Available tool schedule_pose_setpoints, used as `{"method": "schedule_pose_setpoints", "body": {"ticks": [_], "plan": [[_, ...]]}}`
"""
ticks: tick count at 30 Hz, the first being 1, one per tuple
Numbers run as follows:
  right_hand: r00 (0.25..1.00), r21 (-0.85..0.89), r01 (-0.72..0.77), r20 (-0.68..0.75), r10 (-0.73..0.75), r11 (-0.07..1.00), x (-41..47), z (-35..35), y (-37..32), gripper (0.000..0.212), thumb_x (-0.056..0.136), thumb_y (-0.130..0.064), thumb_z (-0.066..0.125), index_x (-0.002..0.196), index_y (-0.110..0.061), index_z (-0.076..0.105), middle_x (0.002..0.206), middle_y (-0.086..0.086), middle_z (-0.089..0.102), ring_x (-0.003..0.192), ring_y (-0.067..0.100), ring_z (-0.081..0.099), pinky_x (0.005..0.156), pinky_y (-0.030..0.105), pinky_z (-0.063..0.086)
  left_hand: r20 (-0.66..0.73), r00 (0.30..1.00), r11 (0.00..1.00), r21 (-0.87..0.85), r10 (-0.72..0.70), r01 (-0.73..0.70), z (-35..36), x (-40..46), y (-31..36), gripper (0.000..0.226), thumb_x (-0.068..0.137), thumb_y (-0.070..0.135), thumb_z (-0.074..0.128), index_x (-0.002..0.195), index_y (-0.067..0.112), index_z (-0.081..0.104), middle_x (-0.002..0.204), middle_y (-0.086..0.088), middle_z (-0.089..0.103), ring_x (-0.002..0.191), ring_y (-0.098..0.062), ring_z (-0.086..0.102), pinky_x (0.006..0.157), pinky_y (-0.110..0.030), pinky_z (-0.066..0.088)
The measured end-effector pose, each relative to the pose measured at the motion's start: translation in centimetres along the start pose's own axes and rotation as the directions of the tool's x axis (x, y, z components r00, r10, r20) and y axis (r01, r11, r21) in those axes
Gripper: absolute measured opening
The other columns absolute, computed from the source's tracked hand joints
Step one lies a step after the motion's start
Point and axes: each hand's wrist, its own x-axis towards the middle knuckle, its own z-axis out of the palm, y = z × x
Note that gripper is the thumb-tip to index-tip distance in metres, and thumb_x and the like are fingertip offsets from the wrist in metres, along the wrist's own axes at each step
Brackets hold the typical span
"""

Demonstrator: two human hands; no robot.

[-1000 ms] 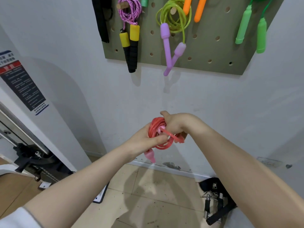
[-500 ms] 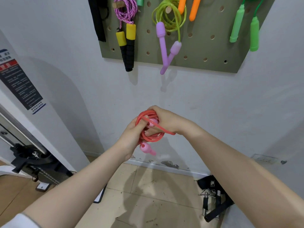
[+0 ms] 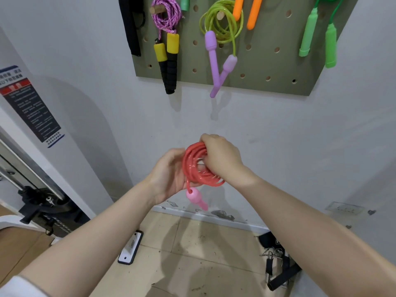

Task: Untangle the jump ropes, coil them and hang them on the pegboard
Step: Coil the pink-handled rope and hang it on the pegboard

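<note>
The person stands facing the wall, holding the red jump rope in the air in front of them, well below the pegboard. The right hand grips the top and inner side of the coil, its fingers curled through the loops, seemingly so the turns cannot spring apart. The left hand cups the coil from the other side, fingers loosely bent against the cord; whether they pinch a strand I cannot tell. The coil stands roughly upright, its opening facing the person. One pink handle dangles beneath it, long axis pointing down and a little to the right. Above, the purple braided rope and the yellow-green rope hang from wooden pegs, handles down, probably as this one will.
</note>
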Motion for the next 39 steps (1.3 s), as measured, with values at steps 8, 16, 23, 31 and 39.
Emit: {"method": "schedule_pose_setpoints", "body": {"ticks": [8, 16, 23, 31, 39], "plan": [[0.993, 0.240, -0.118, 0.032, 0.114, 0.964, 0.0, 0.9, 0.5, 0.026, 0.074, -0.003, 0.051, 0.098, -0.011, 0.059, 0.096, 0.007, 0.063, 0.088, 0.026, 0.058, 0.071, 0.033, 0.045, -0.172, 0.978, 0.916, 0.399, 0.114, -0.036, 0.8, 0.2, -0.7, 0.021, 0.085, -0.001, 0.061, 0.102, 0.011, 0.061, 0.076, -0.005, 0.064, 0.064, -0.013, 0.060, 0.055, -0.019, 0.047], [0.898, 0.732, -0.125, 0.371, -0.238, 0.669, -0.4, -1.4, 2.1, 0.066, 0.079, 0.003, 0.068, 0.133, -0.024, 0.041, 0.111, -0.011, 0.058, 0.101, 0.003, 0.058, 0.087, 0.010, 0.046, -0.089, 0.977, 0.821, 0.559, 0.196, -0.115, -0.4, 0.0, 0.9, 0.036, 0.065, 0.002, 0.055, 0.098, 0.015, 0.063, 0.082, -0.003, 0.066, 0.072, -0.011, 0.061, 0.066, -0.025, 0.049], [0.954, 0.584, 0.004, 0.242, -0.179, 0.812, 0.3, -0.6, 2.7, 0.036, 0.078, -0.005, 0.066, 0.089, -0.037, 0.053, 0.084, -0.011, 0.060, 0.075, 0.003, 0.058, 0.070, 0.017, 0.046, -0.048, 0.955, 0.739, 0.646, 0.292, -0.194, -0.3, 0.9, 1.8, 0.034, 0.083, -0.010, 0.055, 0.094, 0.022, 0.055, 0.075, 0.005, 0.057, 0.061, -0.002, 0.052, 0.059, -0.015, 0.044], [0.991, 0.805, -0.127, 0.129, 0.038, 0.580, -0.2, 0.6, 4.3, 0.018, 0.088, -0.013, 0.057, 0.102, -0.005, 0.065, 0.088, 0.008, 0.066, 0.076, 0.012, 0.060, 0.067, 0.022, 0.049, -0.085, 0.954, 0.868, 0.444, 0.286, -0.221, 0.7, 2.0, 1.2, 0.024, 0.085, 0.004, 0.062, 0.100, 0.023, 0.060, 0.074, 0.011, 0.069, 0.071, -0.006, 0.066, 0.064, -0.021, 0.054], [0.972, 0.724, -0.128, 0.227, -0.059, 0.678, 1.5, -2.3, 5.1, 0.055, 0.080, -0.018, 0.072, 0.128, -0.014, 0.045, 0.112, -0.002, 0.059, 0.102, 0.009, 0.057, 0.087, 0.022, 0.045, -0.072, 0.902, 0.813, 0.468, 0.426, -0.347, 2.6, 3.7, 3.2, 0.018, 0.092, 0.004, 0.053, 0.095, 0.018, 0.064, 0.056, 0.015, 0.059, 0.052, 0.001, 0.052, 0.058, -0.013, 0.045]]}}
